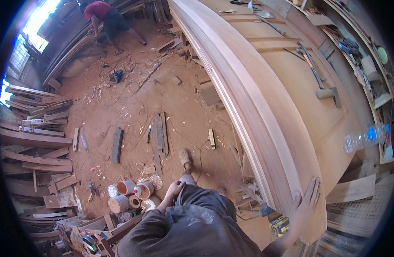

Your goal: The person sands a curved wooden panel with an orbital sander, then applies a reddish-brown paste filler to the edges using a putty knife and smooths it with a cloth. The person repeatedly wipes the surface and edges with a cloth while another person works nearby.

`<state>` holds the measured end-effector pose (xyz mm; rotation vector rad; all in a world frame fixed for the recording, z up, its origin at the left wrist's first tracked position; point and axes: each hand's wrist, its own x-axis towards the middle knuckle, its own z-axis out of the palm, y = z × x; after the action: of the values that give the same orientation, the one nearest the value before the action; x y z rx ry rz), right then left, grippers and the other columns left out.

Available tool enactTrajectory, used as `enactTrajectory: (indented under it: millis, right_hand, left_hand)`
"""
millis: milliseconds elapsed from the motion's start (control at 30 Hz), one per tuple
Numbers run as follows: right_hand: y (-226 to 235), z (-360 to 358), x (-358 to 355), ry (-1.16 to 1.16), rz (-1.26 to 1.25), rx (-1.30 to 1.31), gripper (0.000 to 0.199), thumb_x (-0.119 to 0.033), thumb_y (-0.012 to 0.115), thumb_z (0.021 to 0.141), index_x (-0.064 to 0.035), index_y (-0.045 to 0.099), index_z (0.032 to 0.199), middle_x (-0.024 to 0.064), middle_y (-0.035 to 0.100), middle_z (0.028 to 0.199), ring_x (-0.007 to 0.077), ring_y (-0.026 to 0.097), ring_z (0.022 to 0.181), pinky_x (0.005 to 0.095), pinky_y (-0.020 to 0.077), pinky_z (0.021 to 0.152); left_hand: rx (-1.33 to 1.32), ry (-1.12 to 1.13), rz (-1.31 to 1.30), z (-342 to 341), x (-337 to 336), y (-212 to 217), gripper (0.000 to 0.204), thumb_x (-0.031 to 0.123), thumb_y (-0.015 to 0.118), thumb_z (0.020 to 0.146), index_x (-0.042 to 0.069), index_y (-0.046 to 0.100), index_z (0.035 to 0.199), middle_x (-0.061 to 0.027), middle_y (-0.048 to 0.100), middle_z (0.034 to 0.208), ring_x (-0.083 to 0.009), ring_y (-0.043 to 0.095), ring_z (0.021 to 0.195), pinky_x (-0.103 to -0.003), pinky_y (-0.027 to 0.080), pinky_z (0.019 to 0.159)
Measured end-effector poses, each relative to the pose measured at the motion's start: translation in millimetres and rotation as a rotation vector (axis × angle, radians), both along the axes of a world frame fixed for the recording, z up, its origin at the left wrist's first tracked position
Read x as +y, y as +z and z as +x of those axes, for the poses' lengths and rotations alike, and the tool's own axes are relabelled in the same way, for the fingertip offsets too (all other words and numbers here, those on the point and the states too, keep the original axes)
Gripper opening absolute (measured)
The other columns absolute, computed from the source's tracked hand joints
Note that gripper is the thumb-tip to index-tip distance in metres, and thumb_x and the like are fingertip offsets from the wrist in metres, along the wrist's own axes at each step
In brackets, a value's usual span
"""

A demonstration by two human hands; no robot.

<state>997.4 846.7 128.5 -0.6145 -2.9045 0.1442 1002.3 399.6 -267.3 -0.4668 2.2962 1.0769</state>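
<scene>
My right hand (307, 203) lies flat on the near end of a long, smooth light-brown wooden board (265, 94), fingers stretched forward and thumb apart. Pale and reddish strips run lengthwise along the board's left side. Down by my thigh, my left hand (176, 187) rests on my dark shorts (201, 197), its fingers bent over the cloth and no object visible in it. Right of the board lies a panelled wooden surface (291, 64), bearing a hammer (327, 94) and other long-handled tools.
A clear plastic bottle (365, 138) lies at the right. Paint-stained buckets (126, 187) stand left of my leg. Timber offcuts (38, 141) are piled at far left. Wood pieces and cables litter the dirt floor (98, 137). Another person (105, 19) bends over at the back left.
</scene>
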Motion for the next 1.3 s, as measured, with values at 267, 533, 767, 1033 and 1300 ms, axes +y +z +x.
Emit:
enactTrajectory:
  millis: [267, 533, 767, 1033, 1300]
  right_hand:
    - [6, -192, -78, 0.056, -0.056, -0.035, 0.063, -0.013, 0.060, 0.090, -0.0050, 0.036, 0.147, 0.0165, 0.034, 0.153, 0.0336, 0.030, 0.141, 0.0410, 0.0275, 0.115]
    - [-20, -287, -108, 0.175, -0.049, 0.290, 0.036, -0.012, 0.075, 0.080, -0.0039, 0.063, 0.113, 0.0131, 0.061, 0.122, 0.0299, 0.058, 0.115, 0.0380, 0.0472, 0.096]
    - [-20, -305, -127, 0.243, 0.000, 0.424, 0.014, -0.006, 0.074, 0.079, -0.0042, 0.064, 0.088, 0.0090, 0.066, 0.095, 0.0264, 0.064, 0.092, 0.0362, 0.0525, 0.080]
    - [-13, -310, -127, 0.275, 0.135, 0.338, 0.007, -0.006, 0.064, 0.087, -0.0034, 0.059, 0.092, 0.0111, 0.062, 0.093, 0.0280, 0.062, 0.086, 0.0373, 0.0501, 0.077]
    - [4, -290, -118, -0.012, -0.265, 0.475, 0.011, -0.012, 0.063, 0.092, -0.0025, 0.057, 0.095, 0.0131, 0.062, 0.095, 0.0267, 0.062, 0.087, 0.0352, 0.0486, 0.078]
  left_hand:
    - [-0.061, 0.362, 0.158, -46, -121, -74, 0.043, 0.036, 0.054, 0.097, -0.003, 0.065, 0.112, -0.0157, 0.070, 0.095, -0.0255, 0.067, 0.088, -0.038, 0.052, 0.078]
    - [-0.062, 0.581, 0.344, -155, -224, -83, 0.040, 0.039, 0.053, 0.098, 0.002, 0.061, 0.109, -0.0084, 0.067, 0.099, -0.0165, 0.064, 0.084, -0.030, 0.050, 0.067]
    - [-0.017, 0.601, 0.377, -219, -231, -70, 0.040, 0.041, 0.053, 0.098, 0.006, 0.061, 0.117, -0.0067, 0.068, 0.104, -0.0166, 0.065, 0.087, -0.029, 0.049, 0.067]
    - [-0.065, 0.346, 0.334, -201, -143, -72, 0.041, 0.035, 0.052, 0.099, -0.002, 0.061, 0.114, -0.0120, 0.067, 0.101, -0.0190, 0.065, 0.089, -0.032, 0.052, 0.076]
    - [-0.129, 0.515, 0.405, -182, -135, -72, 0.041, 0.035, 0.052, 0.099, -0.001, 0.060, 0.117, -0.0124, 0.067, 0.106, -0.0192, 0.065, 0.083, -0.031, 0.050, 0.070]
